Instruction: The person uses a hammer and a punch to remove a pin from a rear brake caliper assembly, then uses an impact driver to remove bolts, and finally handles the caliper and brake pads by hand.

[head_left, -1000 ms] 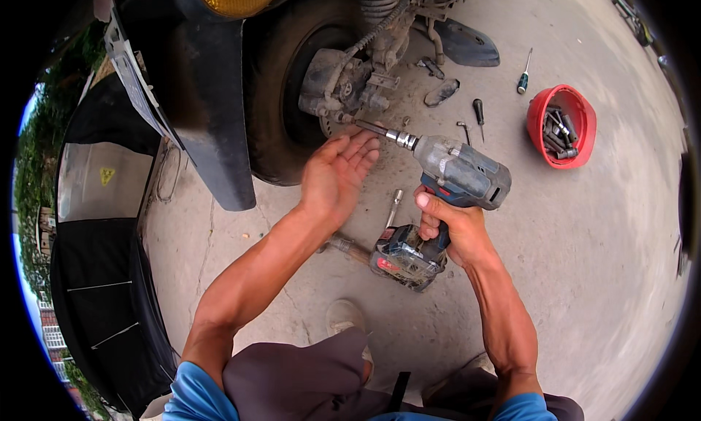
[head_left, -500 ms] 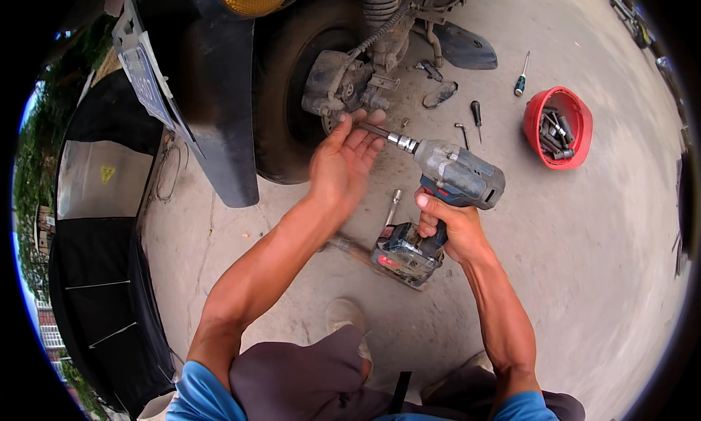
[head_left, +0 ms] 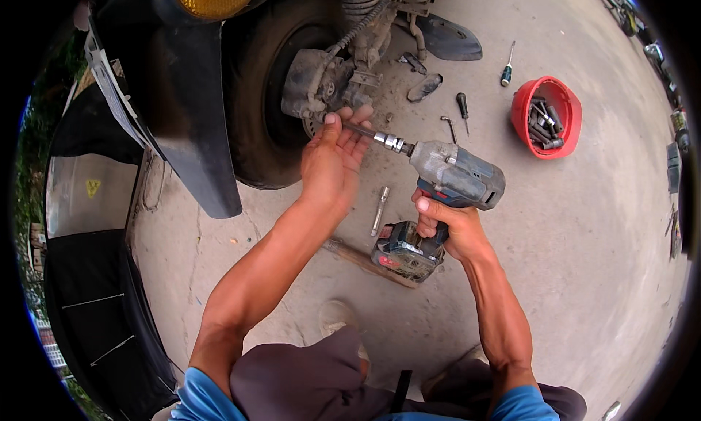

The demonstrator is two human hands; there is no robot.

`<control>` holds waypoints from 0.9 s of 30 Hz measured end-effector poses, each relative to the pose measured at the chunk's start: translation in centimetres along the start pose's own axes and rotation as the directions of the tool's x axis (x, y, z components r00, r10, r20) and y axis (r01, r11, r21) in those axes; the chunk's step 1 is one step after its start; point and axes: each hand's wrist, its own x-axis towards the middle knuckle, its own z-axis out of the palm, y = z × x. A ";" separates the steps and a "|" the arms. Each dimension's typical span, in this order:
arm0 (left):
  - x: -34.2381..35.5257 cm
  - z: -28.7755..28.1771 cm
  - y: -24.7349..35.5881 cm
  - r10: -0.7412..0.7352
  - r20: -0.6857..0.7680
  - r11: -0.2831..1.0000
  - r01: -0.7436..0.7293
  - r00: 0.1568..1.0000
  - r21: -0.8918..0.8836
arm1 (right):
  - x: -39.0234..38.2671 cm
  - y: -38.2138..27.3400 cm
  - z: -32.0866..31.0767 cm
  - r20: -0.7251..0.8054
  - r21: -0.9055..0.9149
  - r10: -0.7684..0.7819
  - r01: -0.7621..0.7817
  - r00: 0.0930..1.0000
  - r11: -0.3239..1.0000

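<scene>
- Grey, scuffed plastic fills my right grip (head_left: pixel 456 225), which is wrapped round the handle of the impact driver (head_left: pixel 460 174); its blocky battery (head_left: pixel 407 254) sits low, and pressure on the trigger is hidden from me.
- My left grip (head_left: pixel 327 165) lies left of the driver's nose, palm up and loosely curled at the slim, dull steel shaft (head_left: pixel 358 131); I cannot tell whether it pinches or merely cradles it.
- Smooth, ringed chrome on the adapter (head_left: pixel 391 141) joins shaft to driver. I'd hold all three in one straight line, pushing lightly and triggering in short bursts.
- Because the shaft would spin, I'd guide it with a feather touch and clear my left grip before full speed.
- Up and left of the driver, the brake caliper (head_left: pixel 301 81) is chunky, dusty metal beside a round rubber tyre (head_left: pixel 244 107). I can't make out the shaft's tip, so I'd check its seating before adding force.
- Right of the driver and farther up, a glossy red plastic bowl (head_left: pixel 573 129) holds cylindrical steel sockets (head_left: pixel 542 121).
- Left of the driver's handle, a chrome tube socket (head_left: pixel 380 209) lies on gritty concrete floor (head_left: pixel 584 275); a worn wooden shank (head_left: pixel 365 262) runs beneath the battery.
</scene>
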 end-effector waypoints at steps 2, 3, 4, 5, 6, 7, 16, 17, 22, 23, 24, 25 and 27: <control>0.2 -0.3 0.2 0.000 0.028 1.000 0.000 1.000 0.028 | 0.0 -0.2 0.3 -0.025 0.004 0.006 -0.006 1.000 1.000; 0.2 -0.4 0.2 -0.004 0.052 0.999 0.002 0.999 0.054 | 0.0 -0.1 0.4 -0.051 0.007 0.017 -0.016 0.999 1.000; 0.2 -0.6 0.1 -0.003 0.048 0.999 0.000 0.999 0.053 | 0.0 0.1 0.6 -0.049 0.007 0.021 -0.020 0.999 1.000; 0.3 -0.8 0.0 -0.009 0.045 0.999 0.007 0.999 0.053 | -0.1 0.3 0.8 -0.055 0.018 0.027 -0.027 0.998 0.999; 0.3 -0.7 0.0 -0.010 0.048 0.998 0.007 0.999 0.055 | 0.0 0.3 0.9 -0.056 0.029 0.028 -0.026 0.998 0.999; 0.2 -0.7 0.1 -0.002 0.048 0.998 -0.001 0.999 0.058 | 0.0 0.3 0.9 -0.048 0.030 0.025 -0.024 0.999 0.999; -0.5 -1.9 0.4 -0.003 0.062 1.000 0.002 0.998 0.013 | 0.5 0.1 1.9 -0.038 0.049 0.064 -0.062 0.997 0.997; -0.5 -2.1 0.5 0.002 0.063 1.000 -0.003 0.998 0.015 | 0.7 0.3 2.0 -0.032 0.073 0.079 -0.077 0.996 0.994; -0.4 -1.2 0.1 -0.004 0.090 1.000 0.002 0.996 0.018 | 0.4 0.5 1.0 -0.030 0.131 0.110 -0.105 0.993 0.986; -0.4 -0.7 -0.1 0.003 0.057 1.000 -0.005 0.998 0.026 | 0.5 0.5 0.8 -0.025 0.129 0.103 -0.099 0.994 0.987; -0.4 -0.4 0.0 0.015 0.019 0.999 -0.015 1.000 0.034 | 0.5 0.6 0.8 -0.015 0.126 0.100 -0.098 0.995 0.987; -0.3 -0.5 0.1 0.015 0.017 0.999 -0.015 1.000 0.036 | 0.6 0.6 0.7 -0.014 0.127 0.102 -0.099 0.995 0.987; 0.4 -0.8 -0.2 0.064 -0.001 0.996 -0.064 0.998 0.065 | 0.7 0.6 0.6 0.011 0.072 0.094 -0.094 0.996 0.993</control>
